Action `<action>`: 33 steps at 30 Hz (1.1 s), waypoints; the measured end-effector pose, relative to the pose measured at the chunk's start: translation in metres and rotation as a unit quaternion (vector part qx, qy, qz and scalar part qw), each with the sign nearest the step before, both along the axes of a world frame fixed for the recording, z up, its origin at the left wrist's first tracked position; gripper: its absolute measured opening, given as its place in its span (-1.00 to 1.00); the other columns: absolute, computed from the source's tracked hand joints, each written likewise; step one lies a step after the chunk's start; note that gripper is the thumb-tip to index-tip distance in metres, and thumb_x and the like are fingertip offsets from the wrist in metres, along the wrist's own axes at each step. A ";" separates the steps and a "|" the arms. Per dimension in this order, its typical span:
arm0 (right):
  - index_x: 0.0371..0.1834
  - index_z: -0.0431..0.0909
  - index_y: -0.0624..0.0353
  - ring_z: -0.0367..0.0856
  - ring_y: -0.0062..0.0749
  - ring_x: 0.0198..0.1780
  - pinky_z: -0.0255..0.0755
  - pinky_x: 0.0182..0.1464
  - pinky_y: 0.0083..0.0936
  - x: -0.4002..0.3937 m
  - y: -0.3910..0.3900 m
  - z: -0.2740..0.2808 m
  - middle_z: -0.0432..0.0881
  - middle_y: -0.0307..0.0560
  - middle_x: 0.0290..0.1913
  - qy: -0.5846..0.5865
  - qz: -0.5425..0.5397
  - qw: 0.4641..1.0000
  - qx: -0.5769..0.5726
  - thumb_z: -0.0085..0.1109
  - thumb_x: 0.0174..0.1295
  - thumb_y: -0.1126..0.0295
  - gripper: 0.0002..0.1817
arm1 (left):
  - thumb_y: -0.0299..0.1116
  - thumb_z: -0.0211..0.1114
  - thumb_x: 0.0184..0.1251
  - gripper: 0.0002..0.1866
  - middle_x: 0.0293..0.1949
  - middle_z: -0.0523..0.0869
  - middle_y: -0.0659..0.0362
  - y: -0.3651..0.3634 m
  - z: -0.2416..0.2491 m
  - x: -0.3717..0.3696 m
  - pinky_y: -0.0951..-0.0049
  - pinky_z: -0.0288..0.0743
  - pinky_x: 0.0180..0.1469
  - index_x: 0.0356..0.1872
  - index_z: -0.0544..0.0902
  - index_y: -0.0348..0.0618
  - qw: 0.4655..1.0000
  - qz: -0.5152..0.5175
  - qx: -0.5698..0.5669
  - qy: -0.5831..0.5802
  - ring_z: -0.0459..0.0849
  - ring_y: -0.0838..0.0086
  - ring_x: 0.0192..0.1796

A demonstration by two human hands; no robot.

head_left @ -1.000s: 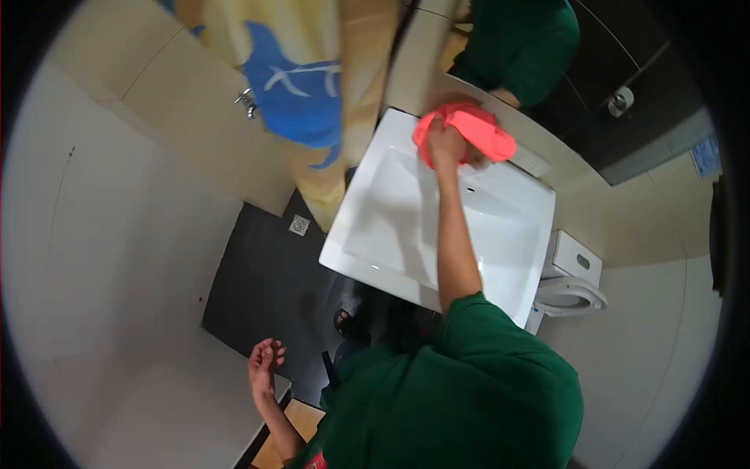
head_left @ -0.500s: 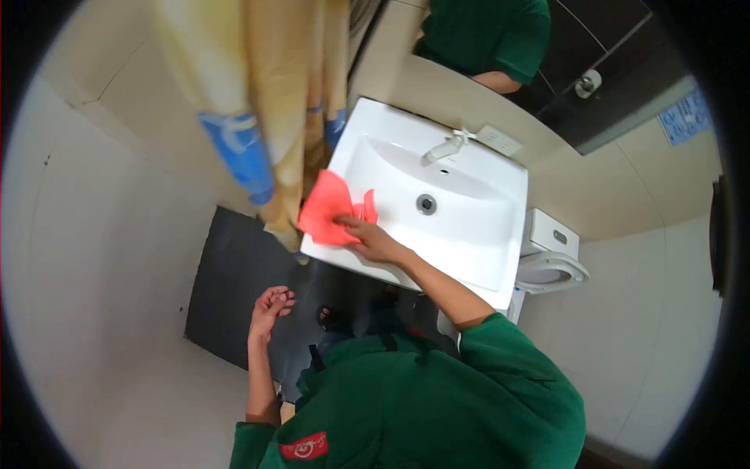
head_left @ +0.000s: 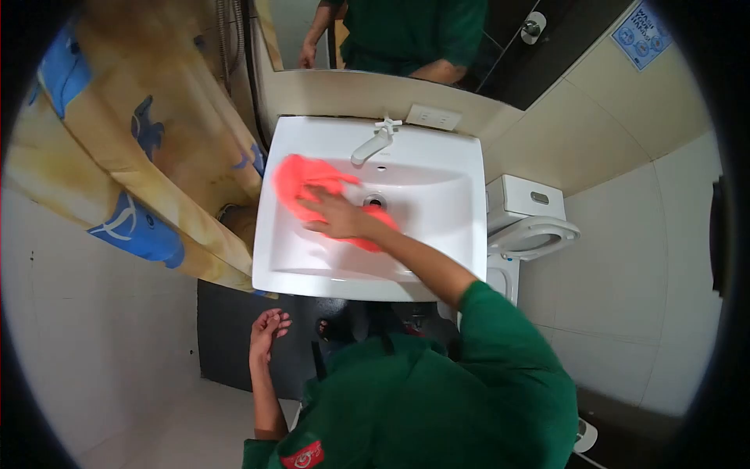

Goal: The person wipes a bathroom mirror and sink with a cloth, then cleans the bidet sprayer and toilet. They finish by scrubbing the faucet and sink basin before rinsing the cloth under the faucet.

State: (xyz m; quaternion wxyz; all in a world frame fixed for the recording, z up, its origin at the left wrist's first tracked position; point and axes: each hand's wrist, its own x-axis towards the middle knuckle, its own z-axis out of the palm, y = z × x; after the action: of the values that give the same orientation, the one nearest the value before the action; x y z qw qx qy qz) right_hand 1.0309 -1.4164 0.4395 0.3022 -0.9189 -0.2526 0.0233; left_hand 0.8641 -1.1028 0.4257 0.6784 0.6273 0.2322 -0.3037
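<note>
A bright pink cloth [head_left: 295,177] lies bunched in the left part of a white sink [head_left: 462,275]. My right hand [head_left: 337,213] presses on it palm down, its fingers slightly spread over the cloth. Part of the cloth shows beyond the wrist, near the drain [head_left: 375,201], and the palm hides the middle of it. Above the basin a white faucet [head_left: 372,148] sticks out. Low on the left, in front of the sink and apart from it, my left hand [head_left: 269,332] hangs in the air with loosely curled fingers and nothing in them.
A yellow and blue shower curtain [head_left: 168,180] hangs close to the sink's left side. To the right stands a white toilet [head_left: 534,234] with its lid up. Behind the sink are a wall outlet [head_left: 434,117] and a mirror [head_left: 375,35]. Dark mat [head_left: 234,336] covers the floor below.
My right hand has moved the cloth from the sink's left front rim into the basin. The view has turned, so the sink sits straighter. My left hand stays low and free.
</note>
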 end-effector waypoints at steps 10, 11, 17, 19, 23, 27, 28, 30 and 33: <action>-0.05 0.54 0.03 0.40 -0.08 0.13 0.39 0.01 -0.11 -0.136 -0.131 -0.010 0.47 0.05 0.00 -0.015 -0.039 0.968 -0.246 0.10 0.04 0.36 -0.66 | -0.38 0.24 0.25 -0.84 -0.56 0.55 0.18 -0.110 0.092 0.030 0.47 0.40 -0.43 -0.33 0.56 -0.31 0.891 -0.305 0.154 -0.299 0.51 0.60 -0.47; -0.12 0.55 0.04 0.45 -0.09 0.05 0.41 -0.05 -0.14 -0.163 -0.149 0.011 0.49 0.04 -0.08 0.008 -0.026 0.963 -0.268 0.12 0.02 0.36 -0.69 | -0.36 0.24 0.23 -0.83 -0.62 0.51 0.05 -0.150 0.112 0.048 0.35 0.40 -0.43 -0.36 0.55 -0.30 0.861 -0.284 0.216 -0.362 0.56 0.43 -0.49; -0.09 0.54 0.11 0.56 -0.01 -0.22 0.45 -0.17 -0.21 -0.216 -0.208 0.119 0.55 0.04 -0.30 0.080 -0.228 0.962 -0.126 0.21 -0.08 0.36 -0.61 | -0.20 0.17 0.21 -0.74 -0.39 0.65 -0.06 -0.296 0.095 0.134 0.11 0.49 -0.26 -0.39 0.59 -0.24 0.693 -0.396 0.357 -0.486 0.62 0.05 -0.26; -0.10 0.53 0.10 0.54 0.05 -0.26 0.44 -0.24 -0.19 -0.200 -0.202 0.152 0.51 0.10 -0.33 -0.086 -0.296 0.951 0.039 0.21 -0.07 0.38 -0.63 | -0.19 0.17 0.20 -0.72 -0.41 0.65 -0.08 -0.314 0.094 0.133 0.09 0.49 -0.26 -0.44 0.59 -0.25 0.683 -0.438 0.363 -0.458 0.61 0.02 -0.27; 0.19 0.41 0.14 0.36 0.04 0.17 0.25 0.15 -0.16 -0.103 -0.173 0.097 0.42 0.21 0.12 -0.259 -0.334 0.904 0.060 0.20 -0.05 0.40 -0.39 | -0.18 0.18 0.18 -0.69 -0.49 0.63 -0.10 -0.310 0.078 0.092 0.07 0.46 -0.28 -0.52 0.58 -0.27 0.697 -0.477 0.359 -0.398 0.60 -0.04 -0.34; 0.36 0.15 0.14 -0.03 0.06 0.44 -0.17 0.33 0.22 -0.042 -0.130 0.039 0.10 0.29 0.36 -0.218 -0.319 0.920 -0.064 0.20 0.01 0.20 -0.21 | -0.15 0.17 0.21 -0.68 -0.49 0.65 -0.09 -0.287 0.074 0.047 0.09 0.48 -0.25 -0.45 0.61 -0.25 0.704 -0.517 0.348 -0.342 0.63 -0.01 -0.34; 0.35 0.17 0.13 -0.02 0.05 0.43 -0.16 0.33 0.21 -0.040 -0.139 0.033 0.10 0.27 0.37 -0.230 -0.295 0.921 -0.114 0.20 0.00 0.19 -0.21 | -0.15 0.17 0.21 -0.68 -0.47 0.66 -0.09 -0.283 0.078 0.041 0.09 0.49 -0.24 -0.43 0.61 -0.24 0.705 -0.531 0.350 -0.315 0.64 0.01 -0.32; 0.33 0.23 0.04 0.04 0.03 0.41 -0.12 0.33 0.18 -0.040 -0.169 0.017 0.16 0.19 0.36 -0.261 -0.255 0.910 -0.196 0.16 -0.02 0.18 -0.26 | -0.15 0.17 0.22 -0.69 -0.49 0.65 -0.08 -0.275 0.084 0.032 0.11 0.49 -0.26 -0.43 0.61 -0.24 0.730 -0.502 0.343 -0.312 0.64 0.01 -0.35; 0.30 0.27 0.00 0.09 0.02 0.38 -0.07 0.31 0.13 -0.069 -0.235 -0.004 0.24 0.12 0.31 -0.304 -0.322 0.891 -0.102 0.04 0.06 0.28 -0.37 | -0.18 0.18 0.24 -0.70 -0.55 0.63 -0.06 -0.262 0.094 0.014 0.19 0.45 -0.34 -0.43 0.59 -0.27 0.743 -0.463 0.347 -0.337 0.60 0.07 -0.44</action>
State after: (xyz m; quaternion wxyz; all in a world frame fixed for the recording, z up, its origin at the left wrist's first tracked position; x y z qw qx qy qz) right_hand 0.9624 -1.6512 0.4354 0.1066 -0.9378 -0.0187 -0.3300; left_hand 0.8782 -1.3645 0.5196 0.2242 0.9112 -0.2414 -0.2473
